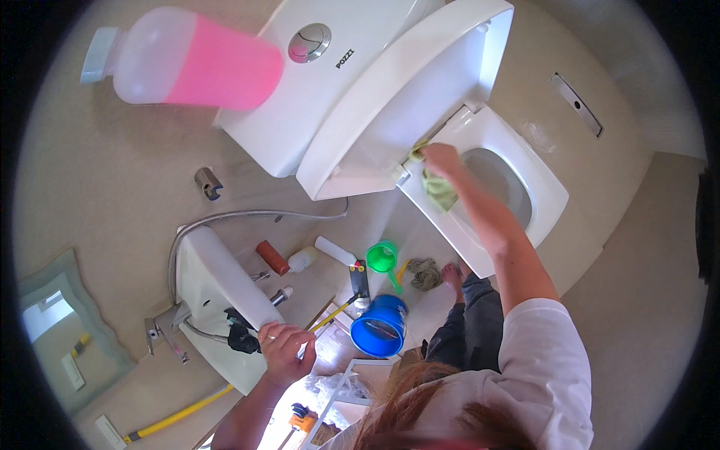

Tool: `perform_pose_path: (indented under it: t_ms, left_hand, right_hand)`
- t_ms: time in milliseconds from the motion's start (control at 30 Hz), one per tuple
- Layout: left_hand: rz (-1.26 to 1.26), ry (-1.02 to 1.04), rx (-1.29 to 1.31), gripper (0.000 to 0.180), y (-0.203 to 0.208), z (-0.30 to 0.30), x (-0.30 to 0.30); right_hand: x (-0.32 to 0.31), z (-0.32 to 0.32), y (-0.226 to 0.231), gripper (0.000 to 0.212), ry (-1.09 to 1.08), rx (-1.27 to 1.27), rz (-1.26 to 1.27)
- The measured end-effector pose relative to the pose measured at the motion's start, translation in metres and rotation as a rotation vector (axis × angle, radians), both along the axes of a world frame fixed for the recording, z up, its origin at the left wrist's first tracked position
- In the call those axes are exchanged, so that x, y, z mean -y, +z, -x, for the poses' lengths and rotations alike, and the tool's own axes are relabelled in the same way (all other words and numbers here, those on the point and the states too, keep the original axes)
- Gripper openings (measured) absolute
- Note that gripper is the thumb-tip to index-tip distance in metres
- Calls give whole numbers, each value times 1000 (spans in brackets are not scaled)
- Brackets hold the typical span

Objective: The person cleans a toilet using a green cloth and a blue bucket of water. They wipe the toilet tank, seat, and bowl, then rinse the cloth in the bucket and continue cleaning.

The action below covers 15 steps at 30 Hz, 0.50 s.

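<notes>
My right hand is closed on a light green cloth, pressing it by the hinge of the white toilet seat. Part of the cloth hangs down over the seat's rim. Behind it the toilet lid stands raised against the cistern. My left hand is at the near corner of the white sink, fingers curled over its edge. A ring shows on one finger. Beside that hand a dark object lies on the sink.
A bottle of pink liquid stands on the cistern. Below are a blue bucket, a green dipper, a grey rag, a white bottle and a reddish bottle. A metal hose loops by the sink.
</notes>
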<state>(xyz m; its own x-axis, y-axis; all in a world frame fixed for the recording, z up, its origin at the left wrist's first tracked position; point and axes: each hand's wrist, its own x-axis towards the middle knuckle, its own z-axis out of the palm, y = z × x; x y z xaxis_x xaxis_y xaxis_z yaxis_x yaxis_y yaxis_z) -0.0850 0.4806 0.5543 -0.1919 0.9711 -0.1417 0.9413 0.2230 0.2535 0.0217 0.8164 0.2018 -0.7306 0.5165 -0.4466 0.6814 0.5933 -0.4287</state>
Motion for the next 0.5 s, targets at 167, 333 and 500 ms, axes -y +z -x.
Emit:
perform_pose_path:
  t_ms: [167,333,500]
  left_hand:
    - [2,4,5,12,3,-2,-3]
    - [-12,-29,10,12,1,2,-4]
    - [-24,-52,-9,11,2,1,-2]
  right_hand:
    - [28,14,-11,18,-325,-67,-64]
    - [86,51,1,17,-159,-31,41]
    - [66,41,66,24,26,-167,236]
